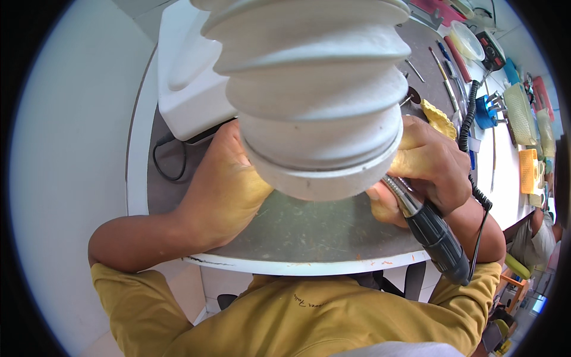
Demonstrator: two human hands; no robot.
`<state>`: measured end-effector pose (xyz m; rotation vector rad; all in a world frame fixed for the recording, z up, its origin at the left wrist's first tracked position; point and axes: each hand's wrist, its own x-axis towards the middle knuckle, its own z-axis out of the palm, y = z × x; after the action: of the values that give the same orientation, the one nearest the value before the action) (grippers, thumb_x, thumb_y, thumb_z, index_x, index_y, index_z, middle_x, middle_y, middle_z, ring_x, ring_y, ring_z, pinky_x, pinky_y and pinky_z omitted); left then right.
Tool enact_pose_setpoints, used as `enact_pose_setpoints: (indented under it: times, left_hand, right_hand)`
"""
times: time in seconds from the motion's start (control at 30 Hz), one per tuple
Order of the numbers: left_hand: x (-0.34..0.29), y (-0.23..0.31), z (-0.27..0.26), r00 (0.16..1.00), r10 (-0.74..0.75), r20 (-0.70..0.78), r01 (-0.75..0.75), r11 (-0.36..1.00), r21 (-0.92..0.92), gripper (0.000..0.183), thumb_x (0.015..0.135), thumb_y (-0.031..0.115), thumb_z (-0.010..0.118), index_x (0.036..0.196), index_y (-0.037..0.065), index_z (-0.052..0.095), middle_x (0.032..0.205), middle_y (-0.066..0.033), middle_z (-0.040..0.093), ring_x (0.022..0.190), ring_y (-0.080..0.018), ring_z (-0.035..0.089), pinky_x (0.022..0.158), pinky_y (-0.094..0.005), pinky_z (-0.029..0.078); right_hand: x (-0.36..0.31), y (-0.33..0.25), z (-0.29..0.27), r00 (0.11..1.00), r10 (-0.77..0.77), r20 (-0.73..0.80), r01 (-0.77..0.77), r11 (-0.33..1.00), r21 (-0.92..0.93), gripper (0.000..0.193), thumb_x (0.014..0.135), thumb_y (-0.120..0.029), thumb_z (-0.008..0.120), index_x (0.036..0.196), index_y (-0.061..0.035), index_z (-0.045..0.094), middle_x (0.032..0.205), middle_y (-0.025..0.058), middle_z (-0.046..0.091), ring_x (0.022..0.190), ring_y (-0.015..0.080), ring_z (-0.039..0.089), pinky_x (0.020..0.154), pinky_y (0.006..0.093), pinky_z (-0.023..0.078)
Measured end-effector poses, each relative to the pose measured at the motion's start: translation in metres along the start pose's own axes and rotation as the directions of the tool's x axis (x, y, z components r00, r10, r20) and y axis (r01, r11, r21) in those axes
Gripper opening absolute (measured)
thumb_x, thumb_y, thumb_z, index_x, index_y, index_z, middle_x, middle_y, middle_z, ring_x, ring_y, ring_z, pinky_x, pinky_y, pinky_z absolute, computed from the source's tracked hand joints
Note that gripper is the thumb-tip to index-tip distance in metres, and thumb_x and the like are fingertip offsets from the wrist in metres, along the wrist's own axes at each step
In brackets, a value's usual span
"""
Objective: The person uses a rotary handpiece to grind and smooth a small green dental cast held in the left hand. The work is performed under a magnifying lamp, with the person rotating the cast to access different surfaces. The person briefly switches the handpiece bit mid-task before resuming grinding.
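Note:
A wide white ribbed hose (315,89) hangs in front of both hands and covers the space between them. My right hand (433,160) is closed around a rotary handpiece (439,235) with a metal neck and a black ridged body. Its back end points down toward my right forearm, while its tip is hidden by the hose. My left hand (229,187) reaches up behind the hose's left side. The fingers of that hand are hidden, as is anything they hold. Under my hands lies a worn dark grey work mat (315,232).
A white machine (199,89) with a black cable (157,157) stands left. At right are a black coiled cord (467,122), a yellow scalloped piece (439,119), a brush (443,77), a blue holder (486,112), a control box (491,52) and baskets (526,169). Another person (529,241) sits far right.

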<state>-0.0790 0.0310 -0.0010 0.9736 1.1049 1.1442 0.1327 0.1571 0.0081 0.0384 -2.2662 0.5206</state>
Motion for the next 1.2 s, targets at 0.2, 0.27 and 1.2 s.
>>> enact_pose_setpoints:
  times: [0.2,0.27,1.2]
  left_hand:
    - [0.002,0.007,0.004,0.998,-0.051,0.022,0.052,0.998,-0.046,0.041,0.095,0.008,0.061,0.133,0.000,0.048,0.119,-0.0144,0.059,0.101,-0.0159,0.059,0.084,-0.0284,0.050]
    - [0.003,0.010,0.007,0.996,-0.092,0.011,0.093,0.995,-0.023,0.039,0.095,0.007,0.061,0.132,0.000,0.049,0.117,-0.0130,0.060,0.101,-0.0155,0.059,0.083,-0.0281,0.050]
    - [0.000,0.001,0.012,0.988,-0.093,-0.122,0.084,0.994,-0.072,0.036,0.085,0.005,0.071,0.117,0.000,0.057,0.109,-0.0088,0.064,0.097,-0.0137,0.060,0.083,-0.0281,0.049]
  right_hand:
    - [0.001,-0.003,-0.004,0.999,0.026,0.029,-0.025,1.000,-0.018,0.030,0.081,-0.007,0.076,0.101,0.0002,0.055,0.093,0.0214,0.068,0.086,0.0303,0.070,0.073,0.0345,0.055]
    - [0.001,-0.002,-0.004,0.999,0.012,0.039,-0.012,1.000,-0.006,0.031,0.081,-0.007,0.076,0.102,-0.0002,0.055,0.093,0.0215,0.068,0.085,0.0308,0.071,0.073,0.0348,0.055]
    - [0.001,-0.003,0.001,0.997,0.018,0.069,-0.024,0.995,0.093,0.033,0.077,-0.010,0.082,0.099,-0.0065,0.058,0.087,0.0128,0.069,0.080,0.0262,0.071,0.069,0.0340,0.055]
